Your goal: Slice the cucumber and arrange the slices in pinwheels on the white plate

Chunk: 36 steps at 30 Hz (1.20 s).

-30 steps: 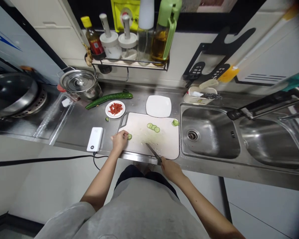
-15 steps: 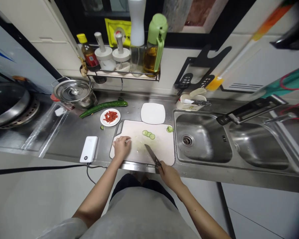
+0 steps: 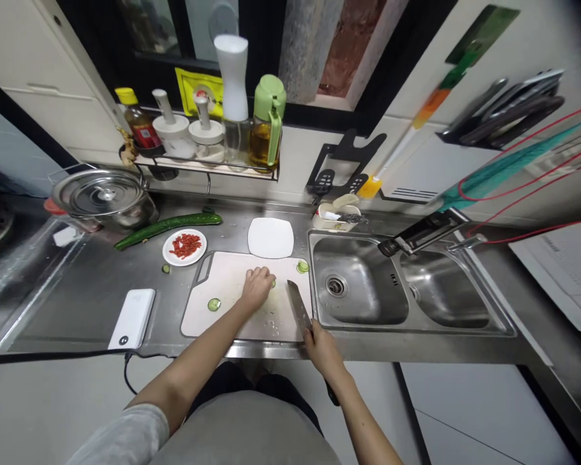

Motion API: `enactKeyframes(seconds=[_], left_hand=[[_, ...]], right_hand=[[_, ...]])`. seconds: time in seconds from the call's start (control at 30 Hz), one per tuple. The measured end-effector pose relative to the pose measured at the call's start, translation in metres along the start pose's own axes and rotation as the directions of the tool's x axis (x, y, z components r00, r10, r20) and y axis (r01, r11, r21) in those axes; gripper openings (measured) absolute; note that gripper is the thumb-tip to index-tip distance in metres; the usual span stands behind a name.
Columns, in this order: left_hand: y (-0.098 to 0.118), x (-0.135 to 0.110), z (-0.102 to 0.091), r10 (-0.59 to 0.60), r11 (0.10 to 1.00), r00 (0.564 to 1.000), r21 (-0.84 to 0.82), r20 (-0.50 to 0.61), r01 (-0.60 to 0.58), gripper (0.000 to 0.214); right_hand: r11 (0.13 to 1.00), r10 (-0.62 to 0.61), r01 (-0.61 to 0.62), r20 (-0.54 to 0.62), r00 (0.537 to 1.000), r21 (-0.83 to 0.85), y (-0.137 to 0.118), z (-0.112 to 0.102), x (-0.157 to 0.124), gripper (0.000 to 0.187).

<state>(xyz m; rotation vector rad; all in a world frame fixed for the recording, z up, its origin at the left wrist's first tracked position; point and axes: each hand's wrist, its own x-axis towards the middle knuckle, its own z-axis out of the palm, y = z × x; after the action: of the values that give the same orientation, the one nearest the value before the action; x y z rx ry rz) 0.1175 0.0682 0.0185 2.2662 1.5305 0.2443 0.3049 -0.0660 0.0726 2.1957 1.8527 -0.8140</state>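
Note:
My left hand (image 3: pixel 257 285) rests on the white cutting board (image 3: pixel 242 323), its fingers curled down over cucumber slices; just a green edge (image 3: pixel 273 283) shows past the fingertips. In my right hand (image 3: pixel 322 345) is a kitchen knife (image 3: pixel 299 308), gripped by its handle, the blade pointing away over the board's right part. One cucumber slice (image 3: pixel 214 304) lies alone on the left of the board. A small stack of slices (image 3: pixel 303 266) sits at the far right corner. Wet drops and bits dot the board between my hands.
Behind the board are a white square plate (image 3: pixel 270 237), a small plate (image 3: pixel 167 256) of chopped red pieces and a whole cucumber (image 3: pixel 169 229). A power bank (image 3: pixel 133 318) with a cable lies left. A double sink (image 3: pixel 363 323) adjoins the right; a lidded pot (image 3: pixel 104 200) stands at back left.
My left hand has moved right, from the board's left side onto the slices in the middle. A single slice now shows at the left. The knife has shifted rightward; the camera view has turned.

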Motion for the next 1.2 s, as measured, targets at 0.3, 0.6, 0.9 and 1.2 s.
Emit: enactKeyframes(seconds=[0.3,0.6,0.9,1.2], left_hand=[[-0.025,-0.039,-0.021,-0.405,0.835,0.910,-0.369,0.089,0.408,0.010],[-0.049,-0.061,-0.026,-0.433,0.863,0.896,-0.242,0.101,0.444,0.028],[-0.047,-0.065,-0.034,-0.554,0.764,0.826,-0.331,0.104,0.554,0.019],[-0.055,-0.067,-0.040,-0.482,0.876,0.871,0.098,0.100,0.473,0.022]], right_hand=[[0.997,-0.069,0.070,0.057,0.996,-0.018,-0.018,0.002,0.005,0.029],[0.983,-0.159,0.173,0.187,0.969,-0.060,-0.052,-0.002,0.002,0.030],[0.985,-0.153,0.163,0.149,0.977,-0.060,-0.048,0.004,0.005,0.031],[0.987,-0.123,0.141,0.210,0.970,-0.071,-0.054,0.003,0.004,0.031]])
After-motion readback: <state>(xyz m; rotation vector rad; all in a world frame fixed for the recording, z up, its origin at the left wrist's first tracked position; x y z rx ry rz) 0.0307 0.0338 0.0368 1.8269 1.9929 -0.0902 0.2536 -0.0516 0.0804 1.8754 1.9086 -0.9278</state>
